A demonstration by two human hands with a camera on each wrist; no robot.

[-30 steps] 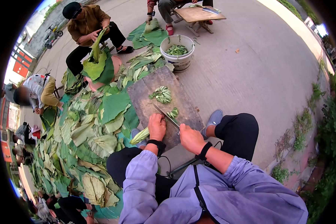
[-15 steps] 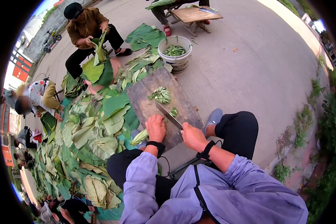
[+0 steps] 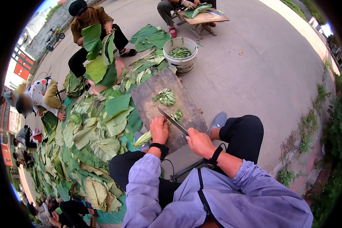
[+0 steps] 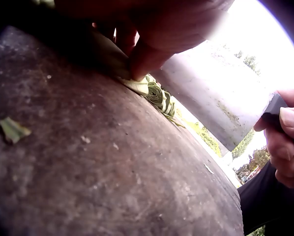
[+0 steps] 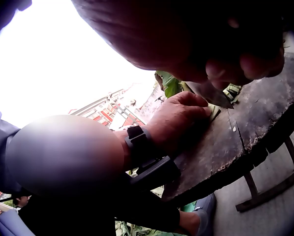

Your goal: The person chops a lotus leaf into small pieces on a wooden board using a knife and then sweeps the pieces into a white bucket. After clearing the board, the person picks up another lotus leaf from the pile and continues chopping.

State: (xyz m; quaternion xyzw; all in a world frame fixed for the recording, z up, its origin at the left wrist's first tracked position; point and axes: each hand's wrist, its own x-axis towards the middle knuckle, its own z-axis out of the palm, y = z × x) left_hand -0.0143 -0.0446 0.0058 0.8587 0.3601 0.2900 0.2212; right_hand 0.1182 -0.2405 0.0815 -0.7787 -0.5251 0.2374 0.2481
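My left hand (image 3: 159, 130) presses a rolled-up leaf bundle (image 3: 143, 139) onto the wooden chopping board (image 3: 150, 91), its pale end sticking out behind the hand. In the left wrist view, fingertips pinch the roll close to its cut face (image 4: 159, 96), where the leaf layers spiral. A broad-bladed knife (image 3: 170, 118) stands right beside those fingers, its handle gripped by my right hand (image 3: 200, 143). Beyond the blade lies a small bunch of cut leaf strips (image 3: 176, 114). A larger heap of strips (image 3: 165, 97) sits farther up the board.
Large green and wilted leaves (image 3: 89, 136) cover the ground on the left. A white bucket (image 3: 182, 65) holding chopped leaves stands past the board. Opposite, a person works at a low wooden table (image 3: 201, 17); another in brown (image 3: 93, 19) handles leaves. Concrete ground (image 3: 254, 76) stretches right.
The knife shifts slightly beside the roll while my left hand stays in place. Across from me, a person has brought a leaf onto the low table; the one in brown has raised a green leaf.
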